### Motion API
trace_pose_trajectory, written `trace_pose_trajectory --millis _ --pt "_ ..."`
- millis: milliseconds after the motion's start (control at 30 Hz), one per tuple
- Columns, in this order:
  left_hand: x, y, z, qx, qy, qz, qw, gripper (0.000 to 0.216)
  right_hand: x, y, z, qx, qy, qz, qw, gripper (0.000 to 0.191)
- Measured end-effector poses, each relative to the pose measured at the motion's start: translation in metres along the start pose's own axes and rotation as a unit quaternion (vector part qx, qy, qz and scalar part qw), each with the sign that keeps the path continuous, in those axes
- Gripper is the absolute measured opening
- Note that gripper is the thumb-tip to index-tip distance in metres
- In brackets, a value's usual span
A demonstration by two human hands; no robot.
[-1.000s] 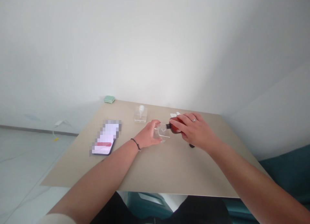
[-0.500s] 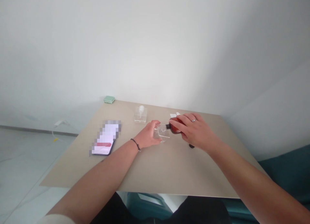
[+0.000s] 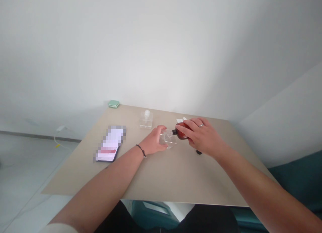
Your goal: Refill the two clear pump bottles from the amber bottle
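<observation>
Very little has changed over the last second: in the middle of the frame we keep the brown bottle [image 3: 181, 131] tipped on its side, its dark neck [image 3: 174, 132] at the clear container [image 3: 168, 137], so we judge this to be a steady hold. Our left hand [image 3: 154, 140] is clamped around the container's left side, thumb and fingers on opposite faces; our right hand [image 3: 204, 135] is wrapped over the bottle from the right. We cannot tell whether the neck touches the container, or whether liquid is flowing.

The bottle is glossy, rounded and translucent, its neck ridged; the container is boxy and see-through, with sharp bright edges. A clear block-shaped vessel with a round white top [image 3: 146, 120] stands above-left of them on the smooth beige worktop [image 3: 176, 179]. At centre-left lies a flat, slim phone [image 3: 110, 145].
</observation>
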State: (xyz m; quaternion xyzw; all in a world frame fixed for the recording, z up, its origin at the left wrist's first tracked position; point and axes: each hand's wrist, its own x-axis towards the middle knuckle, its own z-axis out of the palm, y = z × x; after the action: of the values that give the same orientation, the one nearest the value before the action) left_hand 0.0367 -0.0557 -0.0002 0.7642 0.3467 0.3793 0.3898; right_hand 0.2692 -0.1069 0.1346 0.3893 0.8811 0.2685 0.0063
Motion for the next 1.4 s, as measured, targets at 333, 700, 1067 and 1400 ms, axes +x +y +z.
trace_pose_trajectory --millis 333,700,1067,1400 --pt "-0.0005 -0.0015 0.0003 -0.003 -0.004 -0.003 1.0 0.079 0.0012 -0.0006 -0.0025 -0.011 0.001 -0.004 1.0 0.052" --pt "-0.0006 -0.0019 0.0 -0.005 -0.005 -0.003 1.0 0.08 0.0025 -0.0012 -0.0043 -0.009 -0.004 -0.003 1.0 0.051" --pt "-0.0004 0.0 -0.0003 -0.005 -0.003 -0.004 1.0 0.078 0.0052 -0.002 -0.0091 -0.012 -0.011 -0.009 1.0 0.052" --pt "-0.0008 0.0015 -0.0006 0.003 -0.007 -0.001 1.0 0.078 0.0061 -0.0017 -0.009 -0.013 -0.014 -0.012 1.0 0.052"
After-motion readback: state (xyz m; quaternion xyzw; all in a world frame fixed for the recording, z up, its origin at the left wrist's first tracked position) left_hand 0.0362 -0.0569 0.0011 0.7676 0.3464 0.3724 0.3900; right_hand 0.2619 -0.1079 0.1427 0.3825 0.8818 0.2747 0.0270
